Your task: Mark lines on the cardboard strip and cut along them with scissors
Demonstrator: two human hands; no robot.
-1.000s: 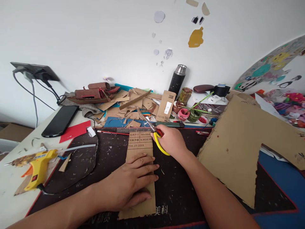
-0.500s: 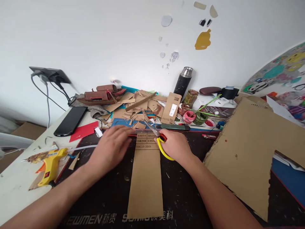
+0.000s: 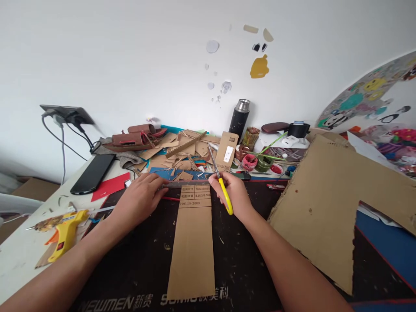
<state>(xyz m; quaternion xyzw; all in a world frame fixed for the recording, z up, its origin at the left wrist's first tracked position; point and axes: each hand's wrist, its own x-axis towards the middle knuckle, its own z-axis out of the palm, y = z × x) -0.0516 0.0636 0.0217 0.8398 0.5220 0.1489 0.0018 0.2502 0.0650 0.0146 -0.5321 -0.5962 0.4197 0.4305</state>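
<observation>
In my right hand point(image 3: 234, 195) is a pair of scissors point(image 3: 226, 199) with yellow handles, its metal blades pointing up and away. The long cardboard strip point(image 3: 191, 247) lies flat on the dark mat in front of me, printed lettering at its far end. Across that far end rests a clear ruler point(image 3: 175, 184). My left hand point(image 3: 143, 195) is left of the strip, thumb and fingers apart, fingertips at the ruler's left end. Whether they press on the ruler I cannot tell.
A large cardboard sheet point(image 3: 318, 208) covers the right side. A yellow glue gun point(image 3: 66, 229) and a black phone point(image 3: 93, 173) lie on the left. Behind are cardboard scraps point(image 3: 182, 151), a brown model boat point(image 3: 133, 139), paint jars point(image 3: 249, 162) and a black flask point(image 3: 239, 119).
The scissors have swung more upright in my right hand, away from the strip's edge. My left hand has drawn back a little to the left. The whole view has shifted slightly.
</observation>
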